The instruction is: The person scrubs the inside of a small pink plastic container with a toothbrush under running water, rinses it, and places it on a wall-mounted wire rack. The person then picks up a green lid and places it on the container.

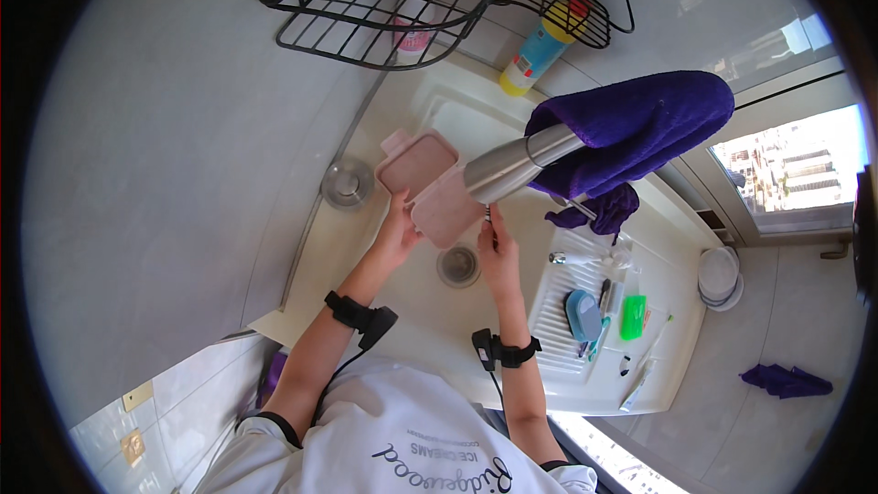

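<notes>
My left hand (pixel 397 230) is closed on the edge of a pink hinged box (pixel 446 212), which lies spread open with its two shallow halves side by side. It is held over the white sink (pixel 393 306), beneath the end of a steel faucet (pixel 512 174). Just right of the box, my right hand (pixel 498 254) is closed round a slim dark stick-like thing (pixel 489 214). Its far end is hidden by the box and faucet, so I cannot tell its kind. Below the box, between my hands, shows the round drain (pixel 458 266).
A purple towel (pixel 640 123) drapes over the faucet. Above hangs a black wire rack (pixel 384 18), with a yellow-blue bottle (pixel 540 50) nearby. A clear glass (pixel 347 185) stands left. On the right ribbed ledge lie a blue soap box (pixel 583 315) and a green box (pixel 633 317).
</notes>
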Tool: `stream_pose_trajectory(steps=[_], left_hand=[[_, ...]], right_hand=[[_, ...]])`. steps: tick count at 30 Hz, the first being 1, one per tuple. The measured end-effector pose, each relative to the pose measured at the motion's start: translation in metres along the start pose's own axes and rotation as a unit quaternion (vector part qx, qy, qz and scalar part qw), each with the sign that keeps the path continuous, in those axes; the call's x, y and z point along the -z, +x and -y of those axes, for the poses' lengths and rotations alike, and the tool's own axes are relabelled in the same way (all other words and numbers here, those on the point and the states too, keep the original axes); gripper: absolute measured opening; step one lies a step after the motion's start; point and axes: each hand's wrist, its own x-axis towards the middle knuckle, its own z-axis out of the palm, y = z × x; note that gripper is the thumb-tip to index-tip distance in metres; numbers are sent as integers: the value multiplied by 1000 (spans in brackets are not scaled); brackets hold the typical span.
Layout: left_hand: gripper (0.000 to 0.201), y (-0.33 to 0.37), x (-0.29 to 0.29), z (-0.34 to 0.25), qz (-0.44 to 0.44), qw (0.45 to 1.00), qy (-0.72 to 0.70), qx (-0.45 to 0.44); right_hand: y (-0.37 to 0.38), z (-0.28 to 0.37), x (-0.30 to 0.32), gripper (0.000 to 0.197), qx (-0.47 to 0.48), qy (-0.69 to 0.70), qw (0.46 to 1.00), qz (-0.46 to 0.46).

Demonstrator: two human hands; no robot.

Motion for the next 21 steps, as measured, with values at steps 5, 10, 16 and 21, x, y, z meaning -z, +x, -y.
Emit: stream_pose_trajectory(steps=[5, 10, 16, 21], left_hand=[[63, -3, -2, -3, -19, 1000, 20, 5], [63, -3, -1, -2, -12, 1000, 22, 2], [61, 1, 3, 0, 2, 1000, 15, 10], [57, 6, 7, 6, -27, 999, 32, 15]], right_hand=[[-1, -9, 1, 41, 33, -25, 999, -1], [-3, -9, 1, 42, 33, -16, 999, -1], [-6, 3, 7, 41, 7, -48, 999, 25], [-11, 32, 5, 39, -12, -237, 957, 168]])
